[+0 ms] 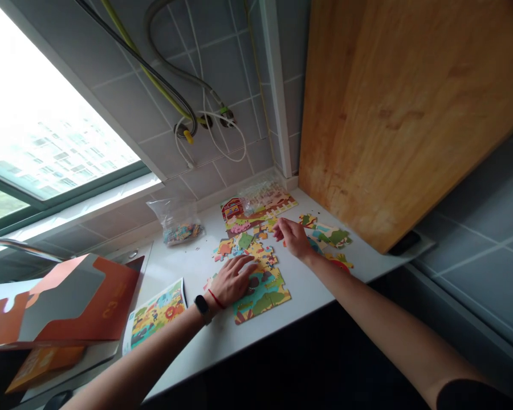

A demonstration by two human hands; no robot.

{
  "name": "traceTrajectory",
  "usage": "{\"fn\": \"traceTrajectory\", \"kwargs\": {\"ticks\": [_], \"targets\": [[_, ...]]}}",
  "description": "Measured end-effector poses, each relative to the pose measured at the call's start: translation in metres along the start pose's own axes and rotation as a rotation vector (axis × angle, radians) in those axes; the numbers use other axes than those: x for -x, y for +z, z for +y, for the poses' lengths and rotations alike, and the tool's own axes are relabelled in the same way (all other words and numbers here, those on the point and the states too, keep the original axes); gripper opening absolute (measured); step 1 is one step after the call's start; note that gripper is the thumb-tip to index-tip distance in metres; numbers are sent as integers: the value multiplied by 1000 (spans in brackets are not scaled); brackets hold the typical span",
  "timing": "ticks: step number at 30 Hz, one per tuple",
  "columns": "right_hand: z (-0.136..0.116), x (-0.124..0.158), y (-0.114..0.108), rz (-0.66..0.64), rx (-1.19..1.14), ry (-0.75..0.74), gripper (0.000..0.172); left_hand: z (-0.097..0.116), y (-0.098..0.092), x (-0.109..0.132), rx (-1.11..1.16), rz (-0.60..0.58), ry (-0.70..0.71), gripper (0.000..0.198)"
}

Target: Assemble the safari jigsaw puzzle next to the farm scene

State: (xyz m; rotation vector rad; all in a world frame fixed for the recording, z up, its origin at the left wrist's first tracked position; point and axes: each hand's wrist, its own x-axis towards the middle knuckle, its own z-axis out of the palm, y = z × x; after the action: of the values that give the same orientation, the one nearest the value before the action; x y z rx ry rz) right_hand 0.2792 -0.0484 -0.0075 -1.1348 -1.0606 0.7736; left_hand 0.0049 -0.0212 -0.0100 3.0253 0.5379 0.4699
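Observation:
My left hand [231,280] lies flat, fingers stretched, on the left side of a partly joined jigsaw puzzle [263,307] near the counter's front edge. The joined part shows green, yellow and blue animal scenery. Over the counter to its right, my right hand [294,238] has its fingers curled together; whatever they hold, if anything, is hidden. Loose puzzle pieces [244,241] lie beyond the left hand. More puzzle pieces [336,236] are spread to the right, partly behind my right forearm.
A farm picture board [235,215] with a clear plastic bag [263,192] on it lies at the back. Another bag of pieces [183,232] stands left of it. A picture sheet [158,313] and an orange box [85,307] are at left. A wooden panel [393,114] rises at right.

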Motion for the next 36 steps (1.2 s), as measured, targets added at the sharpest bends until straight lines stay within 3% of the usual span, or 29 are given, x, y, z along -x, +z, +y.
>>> {"fn": "traceTrajectory", "kwargs": {"ticks": [4,9,13,17,21,30,36], "targets": [[-3,-3,-2,90,-19,13,68,-3,-5,-11,-104,-192,125,46],[2,-7,-7,186,-21,-10,66,-20,-9,-28,-86,-282,75,62],[8,-6,-5,17,130,-35,56,-40,-7,-37,-33,-295,-31,57],[14,-1,0,-242,338,-131,20,-49,-1,-37,11,-291,-65,54],[22,2,2,-446,604,-222,37,-47,6,-34,96,-258,-169,58],[31,-8,8,-436,715,-229,35,-47,20,-43,190,-83,-299,104],[25,-20,7,-486,708,-201,46,-41,17,-48,164,-84,-350,91]]}}
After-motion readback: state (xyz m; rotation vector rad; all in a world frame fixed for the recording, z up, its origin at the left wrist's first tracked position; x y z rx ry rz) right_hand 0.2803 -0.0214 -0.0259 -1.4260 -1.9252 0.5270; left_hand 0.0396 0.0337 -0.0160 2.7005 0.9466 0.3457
